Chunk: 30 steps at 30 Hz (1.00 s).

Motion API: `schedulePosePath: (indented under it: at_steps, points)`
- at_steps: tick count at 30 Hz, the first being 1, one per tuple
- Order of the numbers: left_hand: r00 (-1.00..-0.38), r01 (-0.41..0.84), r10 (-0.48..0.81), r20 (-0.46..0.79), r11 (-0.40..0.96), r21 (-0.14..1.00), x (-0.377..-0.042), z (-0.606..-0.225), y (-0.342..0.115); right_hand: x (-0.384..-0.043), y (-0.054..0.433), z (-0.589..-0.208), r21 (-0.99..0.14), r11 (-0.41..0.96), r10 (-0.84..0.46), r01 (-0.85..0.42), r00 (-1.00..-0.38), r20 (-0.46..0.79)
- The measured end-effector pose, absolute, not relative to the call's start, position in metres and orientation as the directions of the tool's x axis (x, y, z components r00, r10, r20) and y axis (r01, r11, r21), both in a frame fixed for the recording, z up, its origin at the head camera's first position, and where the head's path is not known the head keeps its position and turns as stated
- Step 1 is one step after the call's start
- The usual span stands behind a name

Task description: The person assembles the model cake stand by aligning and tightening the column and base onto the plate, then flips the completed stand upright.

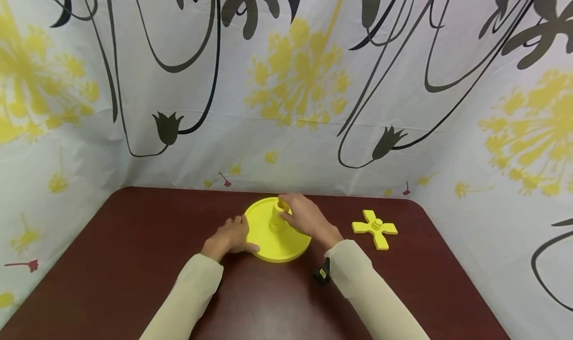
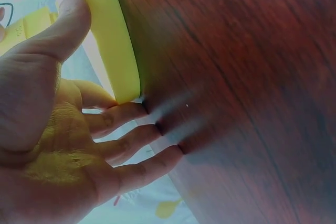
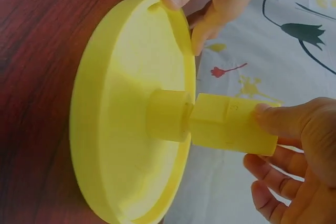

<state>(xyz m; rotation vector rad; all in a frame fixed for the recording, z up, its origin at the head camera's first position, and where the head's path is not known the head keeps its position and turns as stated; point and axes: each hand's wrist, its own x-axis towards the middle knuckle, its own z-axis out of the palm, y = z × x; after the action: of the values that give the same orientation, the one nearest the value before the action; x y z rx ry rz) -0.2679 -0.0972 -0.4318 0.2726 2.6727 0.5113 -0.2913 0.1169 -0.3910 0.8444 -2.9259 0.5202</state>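
A round yellow tray (image 1: pixel 279 248) with a low rim lies on the table, and a short post (image 3: pixel 169 115) stands at its middle. My right hand (image 1: pixel 309 218) pinches a yellow hexagonal piece (image 3: pixel 223 121), marked with small figures, between thumb and fingers. In the right wrist view this piece sits end to end with the post, slightly tilted against it, a thin seam showing between them. My left hand (image 1: pixel 229 238) holds the tray's left edge. Its thumb lies over the rim, while the other fingers spread along the outer wall with their tips at the tabletop.
On the dark red wooden table (image 1: pixel 134 260), a yellow four-armed cross (image 1: pixel 369 226) with a threaded stud in its middle lies to the right of the tray. A patterned white cloth (image 1: pixel 304 151) hangs behind the table and along both sides.
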Motion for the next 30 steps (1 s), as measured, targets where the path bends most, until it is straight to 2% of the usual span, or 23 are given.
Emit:
schedulePosePath:
  at_steps: [9, 13, 17, 21, 24, 28, 30]
  points:
    - [-0.902, 0.12, 0.266, -0.341, 0.912, 0.392, -0.267, -0.438, -0.098, -0.285, 0.107, -0.402, -0.274, 0.856, -0.384, -0.437, -0.895, 0.228]
    - [-0.903, 0.131, 0.271, -0.334, 0.913, 0.386, -0.269, -0.438, -0.098, -0.287, 0.103, -0.406, -0.309, 0.872, -0.302, -0.38, -0.914, 0.27]
    - [-0.904, 0.122, 0.26, -0.339, 0.918, 0.377, -0.268, -0.438, -0.099, -0.288, 0.102, -0.41, -0.327, 0.88, -0.268, -0.344, -0.928, 0.258]
    - [-0.906, 0.12, 0.255, -0.339, 0.921, 0.371, -0.267, -0.436, -0.099, -0.288, 0.105, -0.411, -0.351, 0.883, -0.256, -0.311, -0.947, 0.196]
    - [-0.906, 0.126, 0.258, -0.334, 0.92, 0.371, -0.267, -0.436, -0.099, -0.287, 0.109, -0.409, -0.465, 0.834, -0.265, -0.296, -0.955, 0.133]
    - [-0.907, 0.114, 0.252, -0.337, 0.918, 0.38, -0.267, -0.437, -0.098, -0.289, 0.116, -0.409, -0.659, 0.686, -0.337, -0.309, -0.937, 0.089]
    - [-0.907, 0.11, 0.252, -0.338, 0.915, 0.388, -0.268, -0.437, -0.097, -0.29, 0.118, -0.41, -0.704, 0.632, -0.371, -0.324, -0.924, 0.093]
